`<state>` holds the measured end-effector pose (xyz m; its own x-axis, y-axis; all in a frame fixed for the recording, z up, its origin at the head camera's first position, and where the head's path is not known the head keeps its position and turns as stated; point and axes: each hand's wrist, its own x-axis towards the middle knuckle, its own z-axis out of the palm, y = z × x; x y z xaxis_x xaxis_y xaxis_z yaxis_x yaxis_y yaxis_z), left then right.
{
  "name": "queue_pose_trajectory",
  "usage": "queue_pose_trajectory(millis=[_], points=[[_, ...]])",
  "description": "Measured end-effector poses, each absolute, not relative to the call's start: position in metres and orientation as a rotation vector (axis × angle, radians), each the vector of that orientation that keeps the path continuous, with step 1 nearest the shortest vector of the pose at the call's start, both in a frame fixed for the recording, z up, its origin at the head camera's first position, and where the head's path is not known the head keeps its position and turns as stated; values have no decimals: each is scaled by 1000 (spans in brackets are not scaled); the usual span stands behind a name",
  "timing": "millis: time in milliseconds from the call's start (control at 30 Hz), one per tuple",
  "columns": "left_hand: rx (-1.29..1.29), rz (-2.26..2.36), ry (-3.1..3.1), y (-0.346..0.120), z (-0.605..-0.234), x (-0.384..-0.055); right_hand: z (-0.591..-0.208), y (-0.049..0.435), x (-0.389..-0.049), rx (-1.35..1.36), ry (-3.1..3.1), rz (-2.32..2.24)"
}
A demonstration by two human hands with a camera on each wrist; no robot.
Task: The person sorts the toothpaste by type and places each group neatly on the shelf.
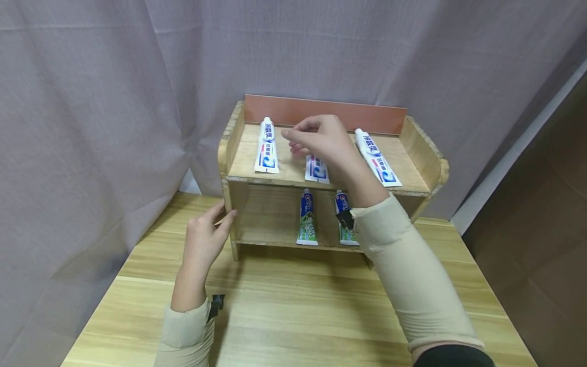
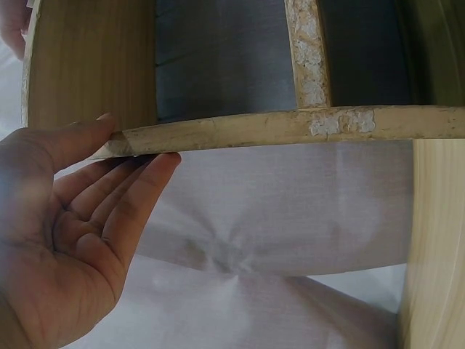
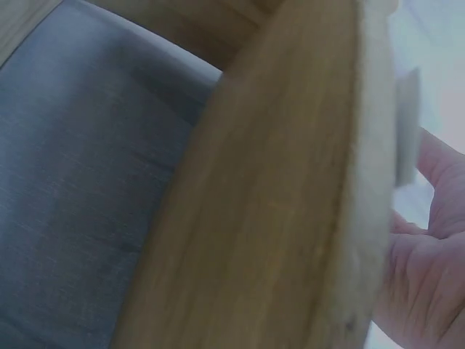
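Note:
My left hand [image 1: 204, 237] grips the left side panel of a small two-tier wooden shelf [image 1: 270, 237]. In the left wrist view, the thumb of that hand [image 2: 80, 218] lies on one face of the panel's edge [image 2: 218, 131] and the fingers on the other. Over the upper tier, my right hand [image 1: 321, 140] hovers with loosely bent fingers and nothing visible in them. Beneath it lies a white toothpaste tube [image 1: 317, 171], its upper part hidden by the hand. Other white toothpaste tubes lie left [image 1: 266, 148] and right [image 1: 378, 160] of it.
The lower tier holds two blue-green toothpaste tubes, one in the middle [image 1: 307, 219] and one [image 1: 343, 203] partly behind my right sleeve. A reddish-brown strip [image 1: 321, 112] backs the upper tier. The shelf stands on a wooden table [image 1: 293, 316], before a grey curtain [image 1: 293, 51].

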<state>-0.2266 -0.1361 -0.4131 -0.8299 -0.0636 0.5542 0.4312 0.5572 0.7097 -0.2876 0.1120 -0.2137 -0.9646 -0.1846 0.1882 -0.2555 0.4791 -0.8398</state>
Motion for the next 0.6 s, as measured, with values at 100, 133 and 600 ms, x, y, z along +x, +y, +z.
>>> queue_pose_trajectory(millis=[100,133,600], points=[[-296,-1233,-2259,-136,-413,-226,-214,117,-280,393,-2598,1585],[-297,-1232,-2258,-136,-413,-226,-214,119,-278,393,-2583,1607],[-311,-1232,-2238,-135,-414,-227,-239,150,-242,507,-2377,1718]])
